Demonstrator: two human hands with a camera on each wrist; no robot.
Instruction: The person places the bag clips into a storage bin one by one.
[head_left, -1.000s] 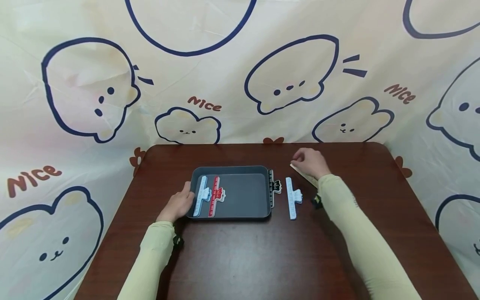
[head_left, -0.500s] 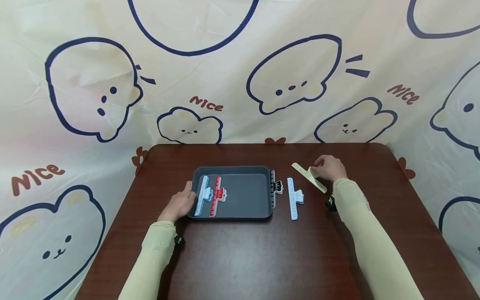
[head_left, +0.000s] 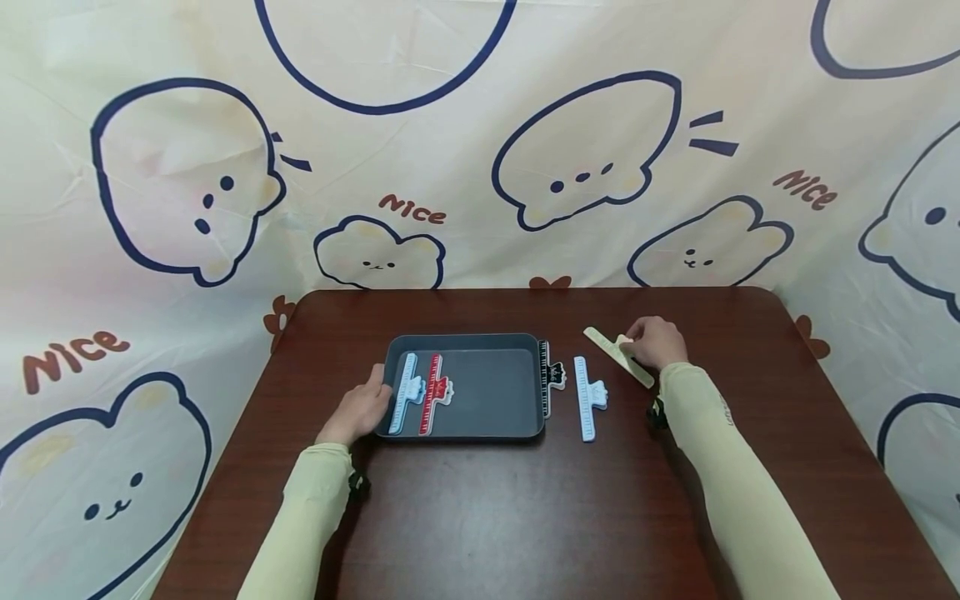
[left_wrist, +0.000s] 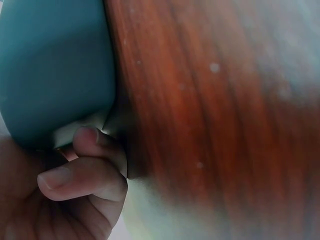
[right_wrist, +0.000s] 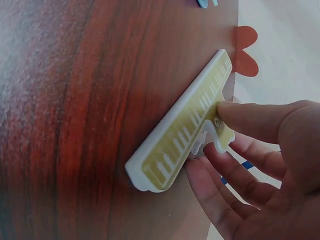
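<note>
My left hand (head_left: 358,408) grips the left rim of a dark grey tray (head_left: 491,392), the thumb over its edge. In the left wrist view, curled fingers (left_wrist: 82,177) show at the tray's corner (left_wrist: 60,75). To the right of the tray, my right hand (head_left: 656,342) pinches the handle of a pale yellow bag clip (head_left: 617,357). In the right wrist view the thumb lies on one side of that yellow clip's handle, with fingertips (right_wrist: 215,150) on the other side. The clip's long ruler-marked bar (right_wrist: 182,132) slants close over the table.
Inside the tray lie a light blue clip (head_left: 402,393) and a red clip (head_left: 431,394). A black clip (head_left: 545,379) sits along its right rim. Another light blue clip (head_left: 584,398) lies on the brown table (head_left: 480,517). A patterned cloth (head_left: 480,167) stands behind.
My right hand has moved to the right along the yellow clip to its handle, uncovering the bar, then shifted slightly left and nearer. My left hand stays on the tray.
</note>
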